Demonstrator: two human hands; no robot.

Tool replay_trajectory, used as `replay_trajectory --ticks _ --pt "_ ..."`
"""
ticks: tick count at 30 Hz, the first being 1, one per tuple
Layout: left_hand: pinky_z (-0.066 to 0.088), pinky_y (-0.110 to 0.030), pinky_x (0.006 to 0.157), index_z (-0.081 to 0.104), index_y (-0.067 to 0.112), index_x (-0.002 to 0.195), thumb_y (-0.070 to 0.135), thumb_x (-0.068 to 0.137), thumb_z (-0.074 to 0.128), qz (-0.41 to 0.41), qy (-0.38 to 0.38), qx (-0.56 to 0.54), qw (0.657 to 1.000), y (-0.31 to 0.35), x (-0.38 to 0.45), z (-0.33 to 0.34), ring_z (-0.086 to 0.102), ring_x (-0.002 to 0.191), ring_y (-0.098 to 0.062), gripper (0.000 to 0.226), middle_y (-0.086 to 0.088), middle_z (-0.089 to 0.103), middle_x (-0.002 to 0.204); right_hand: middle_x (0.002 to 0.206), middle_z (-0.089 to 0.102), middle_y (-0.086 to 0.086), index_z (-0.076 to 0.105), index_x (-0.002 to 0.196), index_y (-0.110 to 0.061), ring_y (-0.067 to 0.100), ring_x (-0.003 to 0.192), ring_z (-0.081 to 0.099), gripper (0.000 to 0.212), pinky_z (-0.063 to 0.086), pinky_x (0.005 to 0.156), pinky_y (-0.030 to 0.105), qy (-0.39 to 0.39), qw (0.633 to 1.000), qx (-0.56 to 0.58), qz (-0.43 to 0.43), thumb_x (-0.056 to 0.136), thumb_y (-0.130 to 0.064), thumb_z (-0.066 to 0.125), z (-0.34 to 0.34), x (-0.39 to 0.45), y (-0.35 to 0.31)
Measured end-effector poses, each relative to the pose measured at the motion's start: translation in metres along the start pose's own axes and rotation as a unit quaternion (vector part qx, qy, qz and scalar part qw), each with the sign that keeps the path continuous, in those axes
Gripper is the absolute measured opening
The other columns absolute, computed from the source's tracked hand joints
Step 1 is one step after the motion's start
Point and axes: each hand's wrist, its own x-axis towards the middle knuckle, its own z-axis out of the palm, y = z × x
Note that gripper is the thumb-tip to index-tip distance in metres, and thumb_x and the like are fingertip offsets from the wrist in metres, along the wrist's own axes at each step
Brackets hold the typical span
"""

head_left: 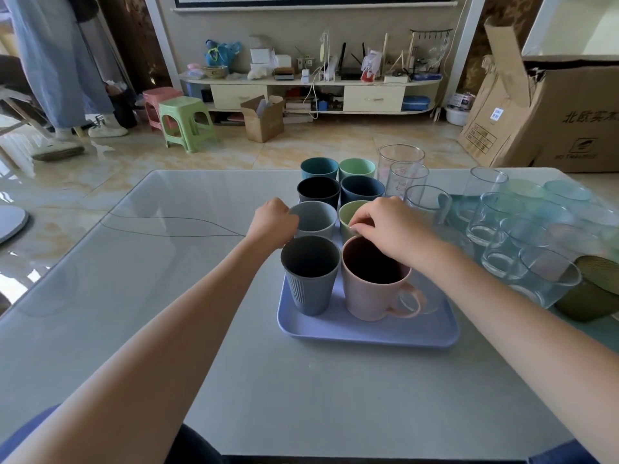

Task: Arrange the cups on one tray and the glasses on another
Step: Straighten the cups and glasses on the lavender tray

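A blue tray (368, 333) on the table carries cups in two columns: teal (318, 167), mint (356, 167), near-black (318, 190), dark blue (361, 189), light grey (316, 217), light green (346, 212), ribbed dark grey (310, 272) and a pink mug (371, 289). My left hand (274, 222) is curled around the light grey cup's left side. My right hand (385, 226) pinches the light green cup's rim from above. Clear glasses (495, 216) crowd a teal tray (452, 209) to the right. Tall glasses (408, 179) stand beside the cups.
A clear glass (435, 289) sits at the blue tray's right edge under my right arm. A dark green glass bowl (589, 293) is at the far right. A thin black cable (167, 226) crosses the table's left half. Stools and boxes stand on the floor beyond.
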Motion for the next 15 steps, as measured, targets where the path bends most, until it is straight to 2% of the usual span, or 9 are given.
replay_trajectory --ticks 4,8,12,15 --pt "0.058 -0.045 0.079 0.052 0.001 0.111 0.006 0.089 0.043 0.009 0.012 0.003 1.0 -0.0043 0.0017 0.0006 0.066 0.085 -0.035 0.025 -0.02 0.062 0.095 0.096 0.073 0.004 0.074 0.096 -0.016 0.022 0.092 0.064 0.015 0.051 0.086 0.038 -0.001 1.0 0.014 0.003 0.088 -0.018 0.061 0.0002 0.001 0.0002" --pt "0.058 -0.041 0.074 0.05 0.004 0.119 0.008 0.09 0.043 0.016 0.011 -0.01 1.0 -0.0047 0.0016 -0.0006 0.062 0.066 -0.025 0.029 -0.018 0.062 0.095 0.096 0.072 0.005 0.074 0.095 -0.016 0.021 0.091 0.063 0.014 0.05 0.084 0.034 0.005 1.0 0.026 0.007 0.087 -0.017 0.063 0.0006 0.0005 0.0009" --pt "0.056 -0.038 0.073 0.05 0.005 0.12 0.01 0.09 0.045 0.015 0.003 -0.01 1.0 -0.0013 -0.0011 0.0006 0.065 0.081 -0.029 0.031 -0.018 0.062 0.1 0.096 0.072 0.005 0.074 0.095 -0.015 0.02 0.09 0.063 0.014 0.048 0.081 0.03 0.01 0.999 0.036 0.012 0.086 -0.015 0.064 -0.0003 0.0 0.0007" --pt "0.055 -0.034 0.07 0.051 0.005 0.12 0.01 0.09 0.046 0.017 0.004 -0.011 1.0 -0.0006 -0.0022 0.0009 0.066 0.085 -0.029 0.03 -0.017 0.062 0.1 0.096 0.072 0.005 0.075 0.095 -0.015 0.02 0.09 0.063 0.014 0.049 0.083 0.032 0.007 0.999 0.037 0.011 0.086 -0.015 0.064 -0.0001 -0.0004 0.0009"
